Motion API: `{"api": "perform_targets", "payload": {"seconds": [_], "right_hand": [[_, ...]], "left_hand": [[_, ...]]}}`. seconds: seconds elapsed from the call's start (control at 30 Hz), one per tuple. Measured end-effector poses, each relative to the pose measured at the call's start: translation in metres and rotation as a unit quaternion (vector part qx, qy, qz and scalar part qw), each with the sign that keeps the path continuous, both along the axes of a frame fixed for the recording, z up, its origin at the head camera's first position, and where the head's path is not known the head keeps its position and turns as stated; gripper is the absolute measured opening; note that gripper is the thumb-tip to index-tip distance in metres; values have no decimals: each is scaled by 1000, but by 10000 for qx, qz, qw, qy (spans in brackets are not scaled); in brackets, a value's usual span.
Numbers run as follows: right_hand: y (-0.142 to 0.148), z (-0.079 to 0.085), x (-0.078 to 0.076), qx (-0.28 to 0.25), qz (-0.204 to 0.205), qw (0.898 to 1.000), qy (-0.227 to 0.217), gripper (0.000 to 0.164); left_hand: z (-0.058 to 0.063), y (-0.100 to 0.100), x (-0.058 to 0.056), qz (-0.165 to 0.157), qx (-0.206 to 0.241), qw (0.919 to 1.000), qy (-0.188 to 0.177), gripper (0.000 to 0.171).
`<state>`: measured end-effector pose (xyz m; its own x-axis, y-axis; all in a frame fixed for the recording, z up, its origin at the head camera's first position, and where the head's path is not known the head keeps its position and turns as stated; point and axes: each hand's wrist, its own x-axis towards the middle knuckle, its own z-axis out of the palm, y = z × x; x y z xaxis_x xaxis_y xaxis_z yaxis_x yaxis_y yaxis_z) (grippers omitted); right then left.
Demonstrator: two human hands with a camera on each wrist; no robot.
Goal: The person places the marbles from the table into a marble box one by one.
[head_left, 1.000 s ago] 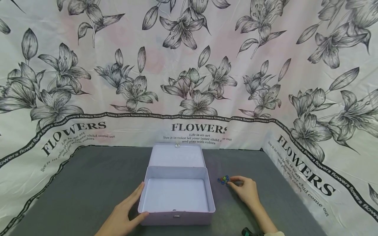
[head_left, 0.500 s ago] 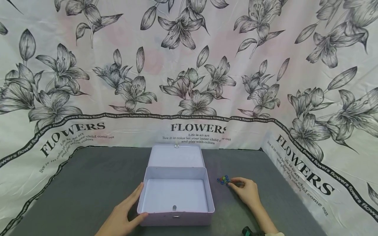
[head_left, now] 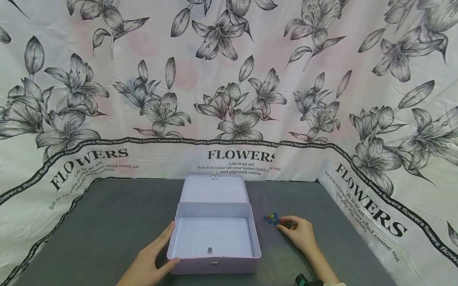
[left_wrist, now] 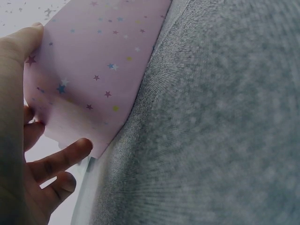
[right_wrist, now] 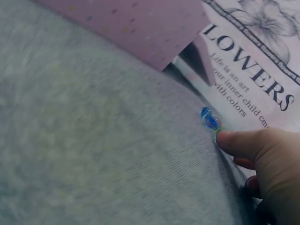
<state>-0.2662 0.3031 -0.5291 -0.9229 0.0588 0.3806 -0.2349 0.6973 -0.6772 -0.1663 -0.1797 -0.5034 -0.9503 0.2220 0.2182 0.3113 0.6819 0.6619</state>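
Note:
A lilac tin box (head_left: 214, 266) with a printed star pattern stands with its lid (head_left: 214, 190) up behind it. My left hand (head_left: 148, 254) rests against its left side, thumb at the front corner and fingers spread along the wall. In the left wrist view, two fingers (left_wrist: 65, 157) stand apart from the box. A small round grey thing (head_left: 210, 250) lies inside near the front wall. Right of the box lies a cluster of small glassy marbles (head_left: 270, 218), blue, green and red. My right hand (head_left: 298, 234) pinches at its right edge; the marble between the fingertips is mostly hidden.
A grey cloth (head_left: 118, 222) covers the table. Floral curtains (head_left: 232, 99) with printed lettering hang behind it and along both sides. A dark band-like thing (head_left: 302, 280) shows at my right wrist.
The grey thing inside the box has shifted slightly away from the front wall and shows more fully. My right fingertips have closed in on the marbles. The left hand stays put.

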Motion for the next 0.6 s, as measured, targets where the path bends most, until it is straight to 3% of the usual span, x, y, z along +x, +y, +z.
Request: {"api": "perform_targets", "payload": {"seconds": [0.27,0.6], "right_hand": [[-7,-5,-1,145,251,9978,589,22],[-14,-2,-1,324,340,9971,592,21]], "left_hand": [[-1,-1,1,-32,25,9999,120,91],[1,-1,0,-37,-17,10000,59,92]]}}
